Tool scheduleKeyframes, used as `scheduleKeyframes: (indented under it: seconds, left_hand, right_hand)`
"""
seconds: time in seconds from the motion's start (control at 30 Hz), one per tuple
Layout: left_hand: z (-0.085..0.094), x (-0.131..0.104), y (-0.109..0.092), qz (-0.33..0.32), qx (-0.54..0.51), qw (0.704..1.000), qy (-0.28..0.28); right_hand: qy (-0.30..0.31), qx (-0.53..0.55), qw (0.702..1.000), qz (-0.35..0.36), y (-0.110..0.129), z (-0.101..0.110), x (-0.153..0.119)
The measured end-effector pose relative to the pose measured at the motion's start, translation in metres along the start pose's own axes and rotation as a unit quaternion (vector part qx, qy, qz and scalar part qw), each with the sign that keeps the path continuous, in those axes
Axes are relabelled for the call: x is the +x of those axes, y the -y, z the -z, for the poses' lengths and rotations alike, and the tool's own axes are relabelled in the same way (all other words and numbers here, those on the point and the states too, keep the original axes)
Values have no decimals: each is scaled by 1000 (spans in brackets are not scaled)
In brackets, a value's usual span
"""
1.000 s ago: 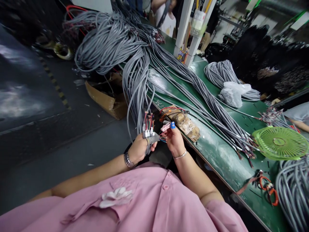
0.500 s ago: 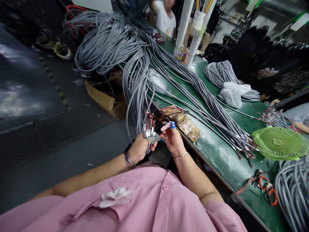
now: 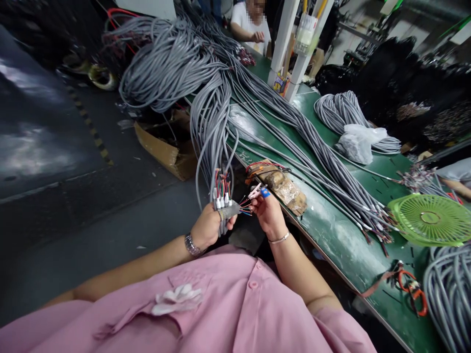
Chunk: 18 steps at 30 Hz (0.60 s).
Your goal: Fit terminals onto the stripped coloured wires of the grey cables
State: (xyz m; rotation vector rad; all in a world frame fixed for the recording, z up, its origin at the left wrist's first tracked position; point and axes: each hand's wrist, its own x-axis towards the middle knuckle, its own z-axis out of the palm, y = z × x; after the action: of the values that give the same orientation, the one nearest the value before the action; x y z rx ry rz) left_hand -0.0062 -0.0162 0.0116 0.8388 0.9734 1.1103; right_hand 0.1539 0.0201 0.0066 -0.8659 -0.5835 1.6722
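My left hand [image 3: 206,226] is closed around several grey cables [image 3: 223,226], just in front of my body. White collars and thin coloured wires stand up at most of their ends. One cable end [image 3: 230,211] points right across my fist, its coloured wires [image 3: 246,208] fanned out. Close by on the right, my right hand [image 3: 270,215] pinches a small pinkish-white clip-like tool [image 3: 254,191] whose jaws look parted. Blue tape [image 3: 265,192] wraps a fingertip of that hand. Whether its fingers also touch the wires, I cannot tell.
A wrapped block [image 3: 285,189] lies at the edge of the green table [image 3: 331,235]. Long grey cables [image 3: 305,132] run across it. On the right are a green fan [image 3: 429,218] and orange-handled scissors [image 3: 412,289]. A cardboard box [image 3: 165,152] stands on the floor; a person [image 3: 250,27] is beyond.
My right hand has moved slightly away from the cable end, and its wires now show more spread. The tool's jaws look wider. The person across the table has lowered an arm.
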Motion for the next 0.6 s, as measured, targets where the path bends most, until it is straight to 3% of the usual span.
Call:
scheduleKeyframes:
  seconds: [0.37,0.5,0.6]
  left_hand:
    - [0,23,4,2,-23,996,84]
    - [0,26,5,11,-31,996,84]
    - [1,26,6,26,-39,996,77]
  right_hand:
    - [49,16,999,5,-13,11,20]
    - [60,76,994,-44,-11,5,21]
    - [39,102,993,-41,-12,2,22]
